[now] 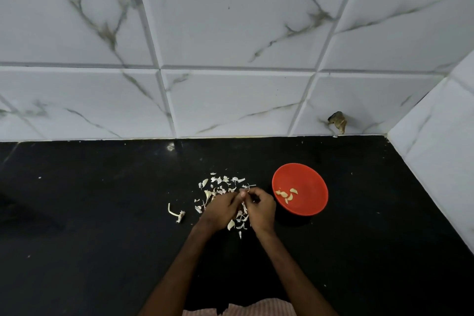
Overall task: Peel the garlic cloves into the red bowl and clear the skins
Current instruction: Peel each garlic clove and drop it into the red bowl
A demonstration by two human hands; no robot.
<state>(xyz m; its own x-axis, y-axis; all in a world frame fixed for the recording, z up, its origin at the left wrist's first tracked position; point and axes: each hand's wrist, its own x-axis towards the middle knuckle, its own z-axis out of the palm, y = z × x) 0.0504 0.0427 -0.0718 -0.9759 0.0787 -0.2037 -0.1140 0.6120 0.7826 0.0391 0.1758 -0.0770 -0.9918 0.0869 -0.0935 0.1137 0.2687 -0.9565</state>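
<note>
Both grips pinch one garlic clove (243, 194) just beside the red bowl (307, 174).
I see my left hand (221, 209) and right hand (260, 209) meet fingertip to fingertip on the clove, above the skins (223, 183) scattered on the black bench (102, 213). Peeled cloves (286, 194) lie inside the bowl, right of my right hand. A bare stem (176, 214) lies left of the pile.

Bare forearms (177, 272); a pale pink, finely striped garment (259, 307) at the waist
</note>
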